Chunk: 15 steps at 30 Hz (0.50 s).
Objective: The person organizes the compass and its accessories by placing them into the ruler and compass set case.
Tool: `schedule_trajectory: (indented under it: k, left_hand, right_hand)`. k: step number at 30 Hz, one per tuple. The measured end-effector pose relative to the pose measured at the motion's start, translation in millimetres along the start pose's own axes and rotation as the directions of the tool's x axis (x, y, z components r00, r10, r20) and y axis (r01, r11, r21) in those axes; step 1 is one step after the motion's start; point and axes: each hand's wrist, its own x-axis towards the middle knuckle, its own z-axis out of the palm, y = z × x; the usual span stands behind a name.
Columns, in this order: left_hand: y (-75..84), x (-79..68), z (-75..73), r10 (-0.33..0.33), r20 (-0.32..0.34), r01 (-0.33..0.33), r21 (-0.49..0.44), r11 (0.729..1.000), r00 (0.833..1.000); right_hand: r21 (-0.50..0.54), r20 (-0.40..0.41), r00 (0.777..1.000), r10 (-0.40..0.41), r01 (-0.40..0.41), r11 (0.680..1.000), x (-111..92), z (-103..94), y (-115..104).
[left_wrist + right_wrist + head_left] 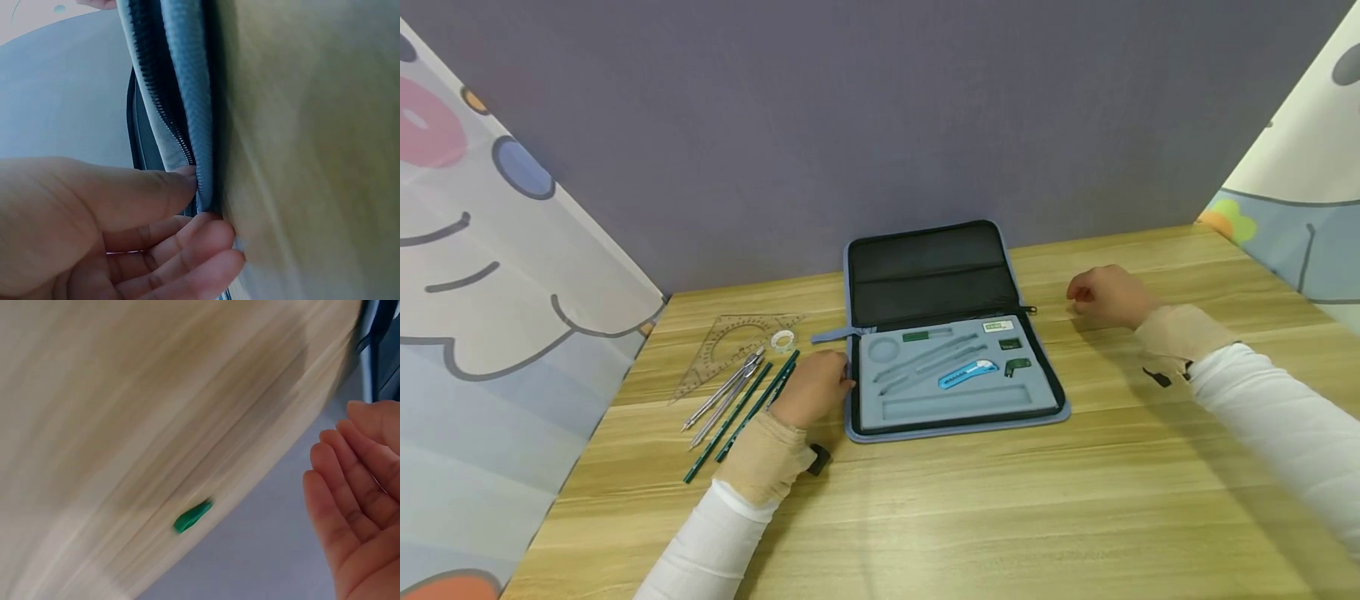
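A zip-up stationery case (928, 296) lies unfolded on the table, its black lid laid back. Its grey-blue tray (955, 402) holds a blue utility knife (967, 374), a white eraser (997, 326), a dark green sharpener-like piece (1017, 365) and other small green items; several recesses are bare. My left hand (812, 387) is at the case's left side; in the left wrist view its thumb and fingers pinch the blue fabric edge (192, 94) beside the zipper. Over the table right of the case, my right hand (1112, 296) hangs loosely curled, holding nothing.
Left of the case lie a clear set square (718, 350), a tape roll (782, 340), two metal compass-like tools (726, 390) and dark green pencils (730, 421). A small green object (193, 516) shows on the table in the right wrist view. A grey panel (880, 125) stands behind.
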Motion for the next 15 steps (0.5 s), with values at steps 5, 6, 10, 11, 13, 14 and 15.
schedule_trajectory:
  k: [5, 6, 10, 11, 13, 14, 15]
  left_hand:
    - [-0.6, -0.6, -0.2, 0.018, -0.008, -0.018, 0.003, 1.000, 1.000]
    - [-0.6, -0.7, -0.4, 0.020, -0.010, -0.020, 0.004, 1.000, 1.000]
    - [-1.4, 0.0, 0.2, 0.022, -0.011, -0.022, 0.013, 1.000, 1.000]
    - [-1.4, 0.0, 0.3, 0.021, -0.009, -0.021, 0.014, 1.000, 1.000]
    - [-1.5, 0.3, 0.6, 0.020, -0.007, -0.020, 0.015, 1.000, 1.000]
    - [-1.1, 0.3, 0.3, 0.020, -0.007, -0.020, 0.016, 1.000, 1.000]
    - [-0.9, 0.2, 0.2, 0.021, -0.008, -0.021, 0.018, 1.000, 1.000]
  right_hand:
    - [-0.005, -0.024, 0.997, 0.077, -0.077, 0.997, -9, -5.8, 19]
    - [-0.002, -0.019, 0.995, 0.099, -0.099, 0.995, -10, -7.1, 22]
    - [-0.011, 0.012, 0.983, 0.183, -0.183, 0.983, -15, -11.3, 31]
    - [-0.016, 0.018, 0.979, 0.204, -0.204, 0.979, -16, -12.1, 33]
    - [-0.021, 0.022, 0.970, 0.241, -0.240, 0.970, -18, -13.8, 36]
    - [-0.024, 0.025, 0.965, 0.261, -0.261, 0.965, -20, -14.7, 37]
    - [-0.023, 0.031, 0.960, 0.278, -0.278, 0.960, -21, -15.8, 38]
